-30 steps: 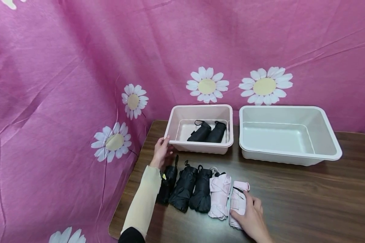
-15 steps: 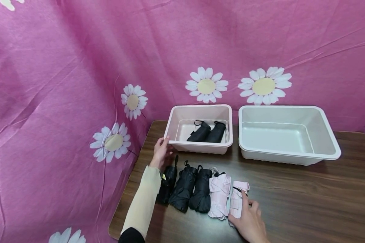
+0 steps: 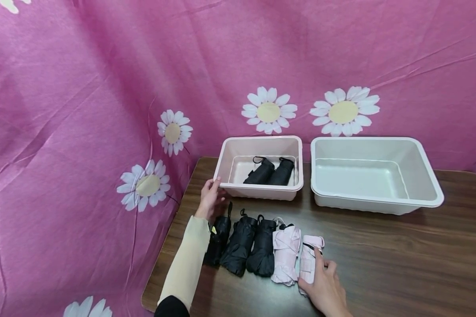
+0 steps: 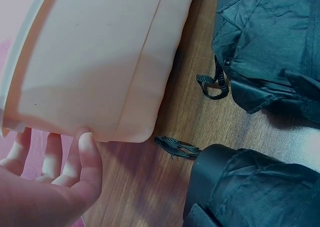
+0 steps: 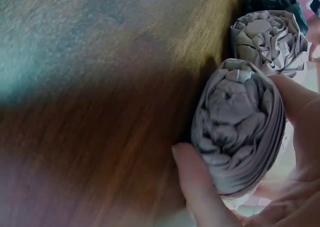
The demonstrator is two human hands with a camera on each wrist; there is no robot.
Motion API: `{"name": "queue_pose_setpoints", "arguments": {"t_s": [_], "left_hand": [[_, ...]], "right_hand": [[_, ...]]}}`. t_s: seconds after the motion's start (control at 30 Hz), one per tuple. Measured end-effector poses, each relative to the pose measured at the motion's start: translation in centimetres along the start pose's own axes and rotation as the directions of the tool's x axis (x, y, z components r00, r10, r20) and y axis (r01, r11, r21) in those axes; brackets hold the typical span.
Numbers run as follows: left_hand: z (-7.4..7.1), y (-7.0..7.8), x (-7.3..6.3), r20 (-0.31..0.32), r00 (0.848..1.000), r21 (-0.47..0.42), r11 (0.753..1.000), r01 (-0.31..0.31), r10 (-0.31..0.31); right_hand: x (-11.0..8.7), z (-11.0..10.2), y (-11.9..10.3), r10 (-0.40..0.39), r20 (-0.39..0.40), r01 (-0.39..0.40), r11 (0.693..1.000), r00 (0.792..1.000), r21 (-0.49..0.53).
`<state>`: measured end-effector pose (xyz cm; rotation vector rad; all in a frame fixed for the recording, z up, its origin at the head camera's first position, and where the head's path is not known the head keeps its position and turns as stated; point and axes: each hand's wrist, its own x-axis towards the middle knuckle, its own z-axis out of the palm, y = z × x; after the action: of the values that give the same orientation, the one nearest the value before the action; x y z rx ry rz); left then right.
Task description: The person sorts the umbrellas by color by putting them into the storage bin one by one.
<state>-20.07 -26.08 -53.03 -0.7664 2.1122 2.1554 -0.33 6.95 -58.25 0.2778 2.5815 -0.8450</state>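
Pink umbrella [image 3: 307,266] in the right hand [image 3: 325,286].
It lies at the right end of the row on the table [image 3: 388,259], thumb on one side, fingers on the other — a snug squeeze there should keep it tidy and off the second pink umbrella [image 3: 286,255] just beside it. Three black umbrellas [image 3: 239,246] come next. The left hand [image 3: 209,200] touches the small bin's [image 3: 262,191] corner — I can't tell if it grips.

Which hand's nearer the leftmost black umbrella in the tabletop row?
Left. The left hand is just beyond that black umbrella, touching the near-left corner of the smaller bin; the right hand is at the row's opposite end, holding the rightmost pink umbrella.
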Motion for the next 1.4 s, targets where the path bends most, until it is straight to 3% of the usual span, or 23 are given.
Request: {"name": "queue_pose_setpoints", "arguments": {"t_s": [0.33,0.6,0.93,1.4], "left_hand": [[0.1,0.0,0.1,-0.002,1.000,0.027,1.000,-0.010,0.010],[0.1,-0.1,0.1,0.004,1.000,0.029,0.999,-0.015,0.014],[0.0,0.0,0.0,0.002,1.000,0.037,0.999,-0.004,0.004],[0.0,0.1,0.1,0.002,1.000,0.023,1.000,0.001,-0.001]], "right_hand": [[0.4,0.3,0.3,-0.019,-0.010,0.018,0.998,1.000,-0.068],[0.4,0.0,0.7,-0.066,-0.063,0.058,0.990,0.996,-0.128],[0.7,-0.5,1.1,-0.060,-0.057,0.054,0.993,0.997,-0.104],[0.7,-0.9,1.9,-0.063,-0.123,0.065,0.998,0.990,0.015]]}}
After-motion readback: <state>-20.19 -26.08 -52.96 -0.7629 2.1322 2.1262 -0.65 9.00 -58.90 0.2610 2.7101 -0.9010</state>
